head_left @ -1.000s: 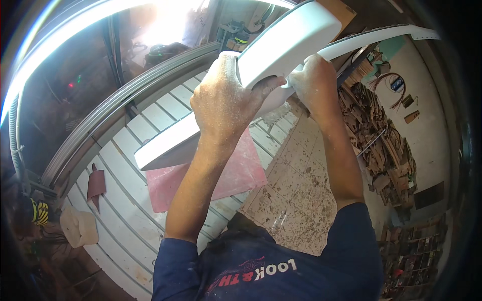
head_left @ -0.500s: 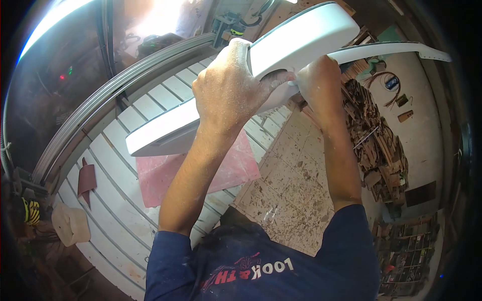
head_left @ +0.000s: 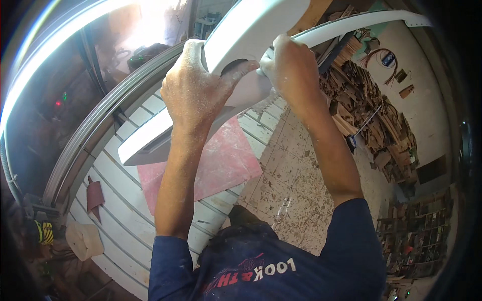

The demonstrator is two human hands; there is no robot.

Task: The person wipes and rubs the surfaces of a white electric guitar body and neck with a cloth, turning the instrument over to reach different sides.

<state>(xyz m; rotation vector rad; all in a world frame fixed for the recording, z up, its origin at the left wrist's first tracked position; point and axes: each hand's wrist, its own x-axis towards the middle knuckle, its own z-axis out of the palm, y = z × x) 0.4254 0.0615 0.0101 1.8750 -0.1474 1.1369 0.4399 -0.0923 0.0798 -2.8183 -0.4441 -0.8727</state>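
Note:
A white guitar (head_left: 258, 32) with a matte surface is held tilted across the upper middle, its neck (head_left: 359, 24) reaching to the far right. My left hand (head_left: 193, 93) is closed on the body's edge, and its thumb lies by the dark curved cutaway. Fine white dust coats the skin. My right hand (head_left: 291, 70) is a closed fist against the guitar near where neck and body meet. Its fingertips come close to the left thumb. Whatever is pinched in the right fingers is hidden.
Under the guitar a pink sheet (head_left: 233, 158) lies on a white slatted table (head_left: 123, 215). A curled dark-red sheet (head_left: 94, 196) and a beige pad (head_left: 84, 241) lie at the left. A metal rail (head_left: 95, 113) borders the table. Wood scraps (head_left: 371, 115) are heaped at the right.
Both hands and the guitar have shifted left in the view, and the body's upper end now leaves the top edge. The left hand keeps its hold; the right fist stays by the cutaway.

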